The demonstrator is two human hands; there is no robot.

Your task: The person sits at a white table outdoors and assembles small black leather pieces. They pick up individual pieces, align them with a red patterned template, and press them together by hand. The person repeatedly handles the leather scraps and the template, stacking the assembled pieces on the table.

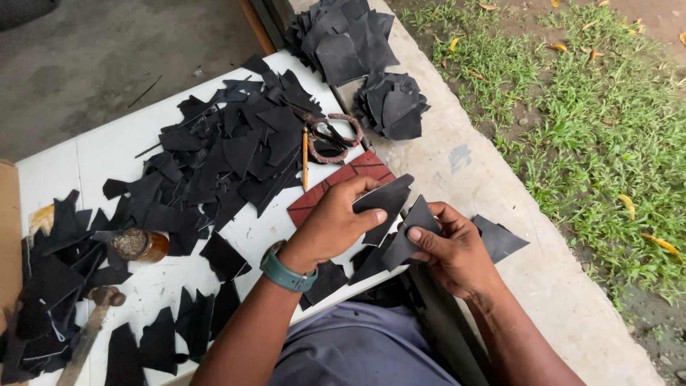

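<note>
Outdoor craft workshop, white worktable (107,154) strewn with black offcuts (229,150), scissors (332,136), hammer (89,332)

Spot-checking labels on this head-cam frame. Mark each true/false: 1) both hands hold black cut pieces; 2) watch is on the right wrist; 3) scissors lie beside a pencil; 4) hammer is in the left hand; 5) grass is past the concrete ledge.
1) True: the left hand and right hand each grip a black piece.
2) False: the green watch is on the left wrist.
3) True: the scissors lie by the pencil.
4) False: the hammer lies on the white table.
5) True: grass lies beyond the ledge.
</note>
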